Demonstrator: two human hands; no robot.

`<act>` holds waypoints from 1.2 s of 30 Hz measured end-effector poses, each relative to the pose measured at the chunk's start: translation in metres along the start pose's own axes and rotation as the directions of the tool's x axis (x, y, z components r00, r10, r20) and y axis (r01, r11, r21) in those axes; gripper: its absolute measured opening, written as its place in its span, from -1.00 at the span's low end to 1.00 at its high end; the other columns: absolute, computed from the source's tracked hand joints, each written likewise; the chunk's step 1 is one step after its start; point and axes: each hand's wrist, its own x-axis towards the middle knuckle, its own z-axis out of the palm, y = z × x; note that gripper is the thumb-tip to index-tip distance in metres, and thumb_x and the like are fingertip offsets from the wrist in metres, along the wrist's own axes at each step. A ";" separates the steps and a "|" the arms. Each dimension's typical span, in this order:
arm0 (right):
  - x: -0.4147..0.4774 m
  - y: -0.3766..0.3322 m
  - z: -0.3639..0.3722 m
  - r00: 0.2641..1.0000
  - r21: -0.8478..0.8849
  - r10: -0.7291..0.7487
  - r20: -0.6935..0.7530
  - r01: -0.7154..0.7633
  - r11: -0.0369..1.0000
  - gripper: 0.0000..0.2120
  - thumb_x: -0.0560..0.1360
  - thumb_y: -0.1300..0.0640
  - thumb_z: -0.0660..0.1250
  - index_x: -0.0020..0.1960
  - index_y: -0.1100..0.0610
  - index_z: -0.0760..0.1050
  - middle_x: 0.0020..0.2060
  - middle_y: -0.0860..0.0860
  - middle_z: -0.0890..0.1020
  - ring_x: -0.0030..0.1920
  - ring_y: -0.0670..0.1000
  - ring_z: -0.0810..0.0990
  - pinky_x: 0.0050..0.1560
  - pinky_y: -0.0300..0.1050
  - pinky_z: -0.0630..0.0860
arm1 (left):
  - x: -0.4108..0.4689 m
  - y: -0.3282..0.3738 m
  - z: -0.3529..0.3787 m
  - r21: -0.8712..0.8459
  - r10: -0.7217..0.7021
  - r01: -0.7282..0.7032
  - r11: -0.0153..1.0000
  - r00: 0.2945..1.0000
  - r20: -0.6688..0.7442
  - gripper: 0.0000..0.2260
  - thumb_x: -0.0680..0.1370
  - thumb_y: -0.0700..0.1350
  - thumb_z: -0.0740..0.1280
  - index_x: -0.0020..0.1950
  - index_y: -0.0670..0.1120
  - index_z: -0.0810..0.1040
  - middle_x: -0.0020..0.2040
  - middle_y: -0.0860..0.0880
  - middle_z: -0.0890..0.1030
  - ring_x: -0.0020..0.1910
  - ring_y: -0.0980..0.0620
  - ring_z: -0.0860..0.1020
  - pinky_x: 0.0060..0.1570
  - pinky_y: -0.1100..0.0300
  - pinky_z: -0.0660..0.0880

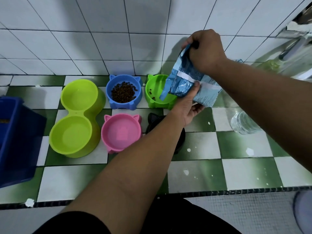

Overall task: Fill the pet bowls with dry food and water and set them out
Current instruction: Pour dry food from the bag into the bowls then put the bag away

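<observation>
Nearest, my left forearm (135,166) leads to my left hand (187,107), which cups and pinches the food bag (182,81) from beneath; my right hand (207,51) grips its top. The bag slants down-left, its mouth inside the green bowl (152,85), just left of my left hand.

Light is cool, even and fairly bright, coming from above and behind. A broad soft shadow falls on the white wall tiles (101,39) toward 11 o'clock. Glare flares on the metal fixture (297,31) at 2 o'clock. Tile lines bow near the edges — the blue bin (16,141) at 9 o'clock looks smeared, the water bottle (243,123) soft.
</observation>
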 end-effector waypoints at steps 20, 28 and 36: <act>0.008 0.002 0.001 0.995 -0.055 -0.088 0.053 0.091 0.994 -0.56 0.36 0.40 0.08 -0.09 0.10 0.67 -0.19 0.01 0.64 -0.18 -0.07 0.56 -0.32 -0.58 0.33 | 0.004 0.005 0.004 -0.064 0.002 0.000 0.998 1.000 0.028 -0.38 0.51 0.44 0.24 0.20 -0.08 0.58 0.10 -0.16 0.68 0.12 -0.12 0.63 -0.10 0.10 0.65; 0.009 0.003 0.004 0.993 -0.047 -0.094 0.077 0.098 0.994 -0.57 0.35 0.41 0.08 -0.12 0.05 0.65 -0.26 0.01 0.61 -0.41 -0.18 0.47 -0.40 -0.56 0.29 | 0.006 0.007 0.001 -0.065 0.010 -0.009 0.998 1.000 0.016 -0.33 0.52 0.43 0.23 0.32 -0.11 0.54 0.27 -0.23 0.63 0.27 -0.18 0.60 -0.07 0.08 0.64; 0.012 0.005 0.007 0.991 -0.039 -0.100 0.093 0.104 0.994 -0.57 0.36 0.41 0.09 -0.14 -0.01 0.62 -0.17 -0.01 0.64 -0.21 -0.09 0.56 -0.33 -0.58 0.34 | 0.006 0.008 -0.003 -0.050 -0.003 0.005 0.999 0.999 0.038 -0.31 0.54 0.42 0.22 0.35 -0.13 0.52 0.22 -0.21 0.66 0.13 -0.12 0.66 -0.10 0.10 0.66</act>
